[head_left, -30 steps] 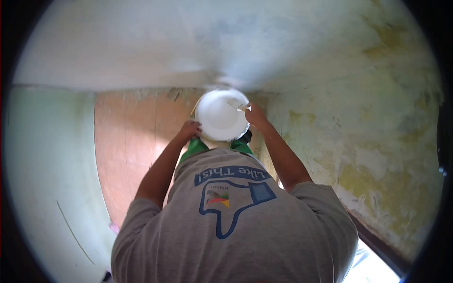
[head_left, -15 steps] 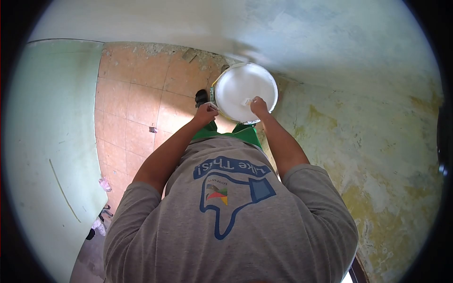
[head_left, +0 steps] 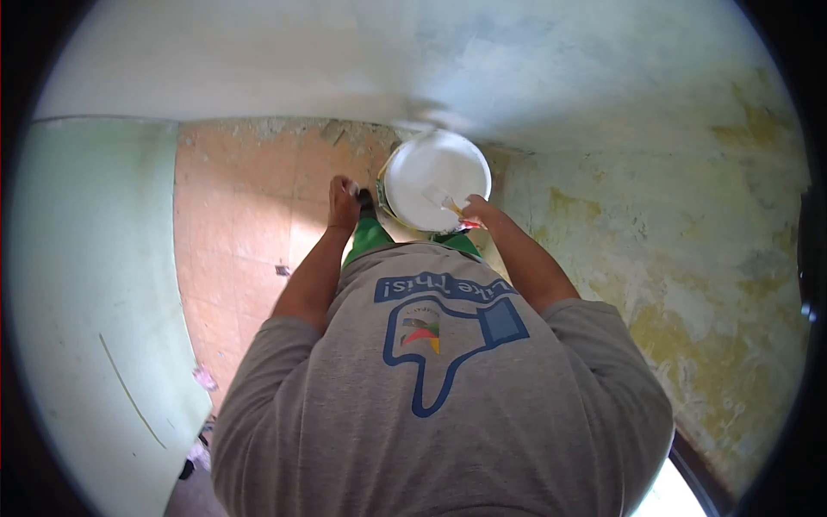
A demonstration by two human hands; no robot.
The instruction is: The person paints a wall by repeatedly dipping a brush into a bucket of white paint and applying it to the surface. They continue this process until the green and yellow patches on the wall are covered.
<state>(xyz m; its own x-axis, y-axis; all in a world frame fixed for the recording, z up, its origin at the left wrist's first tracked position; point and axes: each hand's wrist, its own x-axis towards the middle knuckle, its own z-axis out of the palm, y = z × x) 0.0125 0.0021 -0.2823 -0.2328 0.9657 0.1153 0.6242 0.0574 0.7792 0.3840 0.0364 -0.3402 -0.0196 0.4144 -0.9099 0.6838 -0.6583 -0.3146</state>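
A round bucket of white paint (head_left: 422,164) stands in front of me by the far wall. My right hand (head_left: 481,211) is at its near right rim, closed around a paintbrush (head_left: 452,206) with a red and yellowish handle. The brush's pale bristles point left over the white paint. My left hand (head_left: 343,205) is raised left of the bucket, apart from it, above the floor. Its fingers are curled together, with a small whitish spot at the fingertips; what they hold, if anything, I cannot tell.
Orange floor tiles (head_left: 233,198) lie to the left, with a small dark scrap (head_left: 282,270) on them. A whitish wall (head_left: 284,60) rises ahead, a pale green surface (head_left: 95,258) stands at the left, and a stained wall (head_left: 689,284) at the right. Pink bits (head_left: 204,377) lie low left.
My left hand has moved left, away from the bucket's rim. My right hand has turned and drawn to the rim, so the brush handle now shows. The whole view has shifted slightly.
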